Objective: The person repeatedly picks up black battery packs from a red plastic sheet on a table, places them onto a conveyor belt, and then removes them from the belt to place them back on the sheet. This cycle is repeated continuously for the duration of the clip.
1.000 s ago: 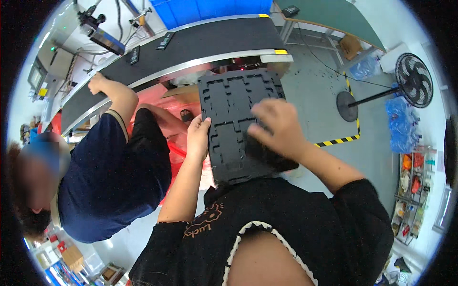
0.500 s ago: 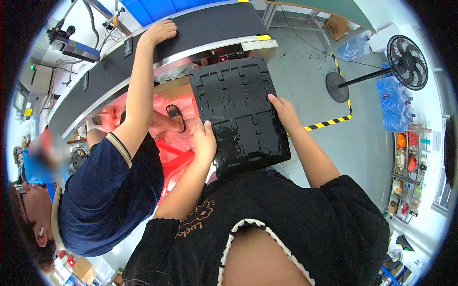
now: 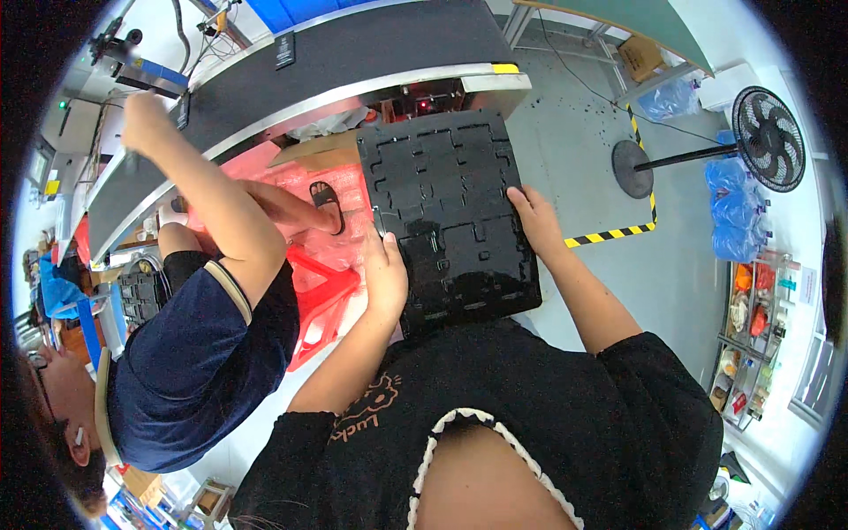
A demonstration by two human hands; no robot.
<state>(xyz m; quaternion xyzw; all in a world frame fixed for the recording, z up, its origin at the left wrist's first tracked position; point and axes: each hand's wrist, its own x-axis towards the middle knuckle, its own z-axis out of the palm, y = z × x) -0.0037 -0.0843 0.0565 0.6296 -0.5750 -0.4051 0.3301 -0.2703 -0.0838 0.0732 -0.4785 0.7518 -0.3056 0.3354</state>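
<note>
Black compartmented tray (image 3: 446, 221) held flat at chest height, above red crate (image 3: 322, 265). Left hand (image 3: 386, 276) clamped on left edge, right hand (image 3: 533, 221) on right edge. Edge-only grip: tray could be tipped or dropped. Co-worker's arm (image 3: 225, 216) close, collision risked. Compartment contents apparently none, glare obscures.

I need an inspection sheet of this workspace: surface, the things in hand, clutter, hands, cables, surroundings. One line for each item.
Surface: long dark conveyor belt with metal edge, two small dark flat devices on it.
Things in hand: black moulded plastic tray with rectangular pockets, held flat; pockets look empty.
Clutter: red plastic crate and pink plastic wrapping below the belt.
Hands: left hand grips the tray's left edge; right hand grips its right edge.
Cables: thin black cable on the grey floor.
Surroundings: co-worker in dark blue shirt reaching to the belt; black pedestal fan; yellow-black floor tape; blue plastic bags.
</note>
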